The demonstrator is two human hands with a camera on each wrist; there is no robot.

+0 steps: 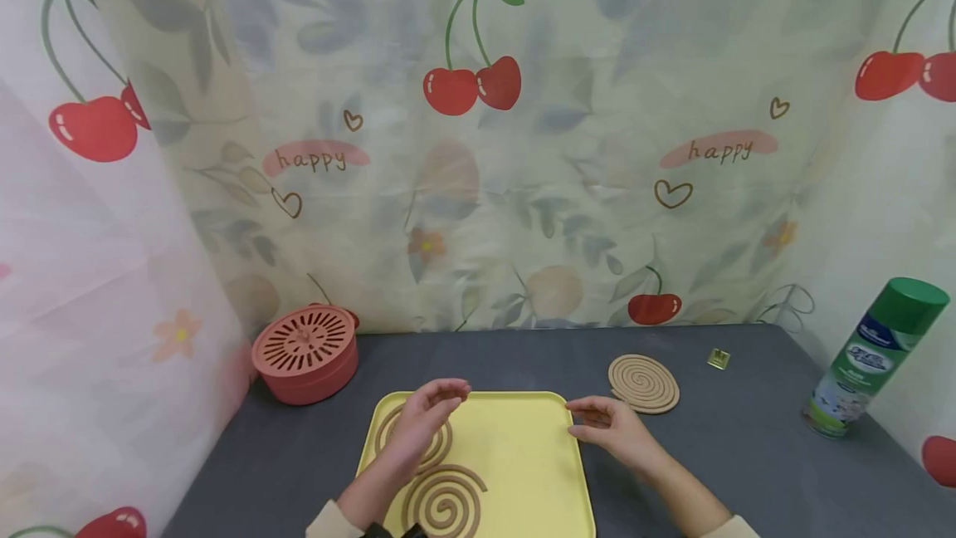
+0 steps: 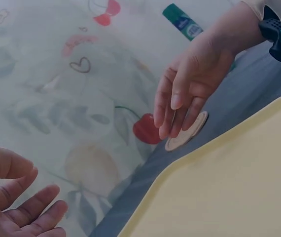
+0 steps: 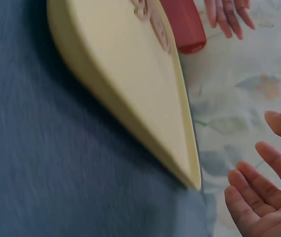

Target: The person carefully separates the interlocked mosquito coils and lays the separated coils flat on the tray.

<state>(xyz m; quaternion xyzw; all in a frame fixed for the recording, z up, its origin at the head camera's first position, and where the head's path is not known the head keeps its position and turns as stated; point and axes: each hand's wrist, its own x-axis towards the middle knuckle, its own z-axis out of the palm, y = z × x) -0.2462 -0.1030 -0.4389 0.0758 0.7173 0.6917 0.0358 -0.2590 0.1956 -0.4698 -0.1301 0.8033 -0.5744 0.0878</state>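
Note:
My left hand [image 1: 426, 418] hovers above the left part of a yellow tray [image 1: 515, 447], its fingers loosely bent around nothing. Beneath it lie two separated brown mosquito coils, the far one partly hidden by the hand and forearm; the near coil [image 1: 446, 505] shows more of its spiral. My right hand [image 1: 608, 428] is held near the tray's far right corner, fingers relaxed and holding nothing. Just beyond it, a thicker tan mosquito coil [image 1: 644, 383] lies flat on the dark table. Both wrist views show the palms bare, with the fingers apart from the tray.
A round red slotted-lid container [image 1: 306, 354] stands at the back left. On the right is a green spray can [image 1: 874, 359]. A small gold metal piece [image 1: 719, 358] lies near the back edge of the dark table [image 1: 515, 355]. Printed curtains enclose the back and sides.

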